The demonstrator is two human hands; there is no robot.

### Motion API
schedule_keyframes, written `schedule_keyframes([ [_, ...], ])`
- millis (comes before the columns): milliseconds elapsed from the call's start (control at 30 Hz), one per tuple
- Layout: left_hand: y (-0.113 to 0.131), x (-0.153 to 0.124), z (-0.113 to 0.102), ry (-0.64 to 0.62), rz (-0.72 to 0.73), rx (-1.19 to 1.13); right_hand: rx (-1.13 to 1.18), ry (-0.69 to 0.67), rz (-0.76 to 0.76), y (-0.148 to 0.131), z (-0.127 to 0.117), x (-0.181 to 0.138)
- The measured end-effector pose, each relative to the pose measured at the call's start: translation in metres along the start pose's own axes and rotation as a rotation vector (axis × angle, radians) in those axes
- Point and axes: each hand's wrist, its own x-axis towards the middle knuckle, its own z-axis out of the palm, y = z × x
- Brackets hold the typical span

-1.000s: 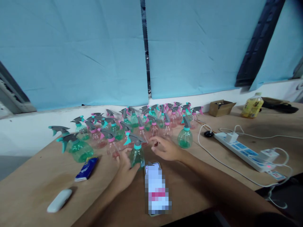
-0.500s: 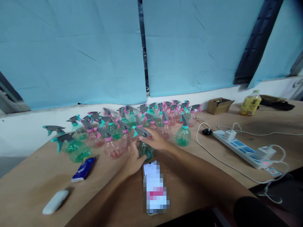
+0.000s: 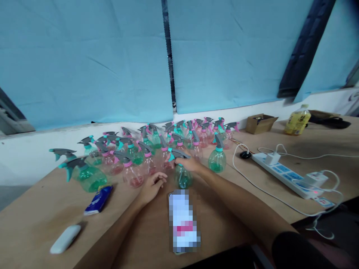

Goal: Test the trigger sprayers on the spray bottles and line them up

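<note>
My right hand [image 3: 188, 163] is closed round the neck of a green spray bottle [image 3: 183, 178] with a grey trigger head and teal collar, standing upright on the wooden table [image 3: 42, 220]. My left hand [image 3: 153, 185] rests just left of it, fingers loosely curled and holding nothing. Behind them stands a crowd of several green and pink spray bottles [image 3: 146, 149]. One more green bottle [image 3: 217, 158] stands apart to the right. A phone [image 3: 183, 220] lies flat in front of my hands.
A blue packet [image 3: 98, 200] and a white oblong device [image 3: 65, 238] lie at the left front. A white power strip [image 3: 291, 176] with plugs and cables runs along the right. At the back right are a cardboard box [image 3: 261, 123] and a yellow drink bottle [image 3: 297, 120].
The green bottle has moved right and farther from me, now in my right hand alone. My left hand has let go of it and drawn back to the left.
</note>
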Motion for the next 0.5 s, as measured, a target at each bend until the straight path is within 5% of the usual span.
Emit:
schedule_keyframes([
  [500, -0.0022, -0.0005, -0.0008, -0.014, -0.041, 0.004, -0.145, 0.048, -0.032, -0.002, -0.0099, 0.0014],
])
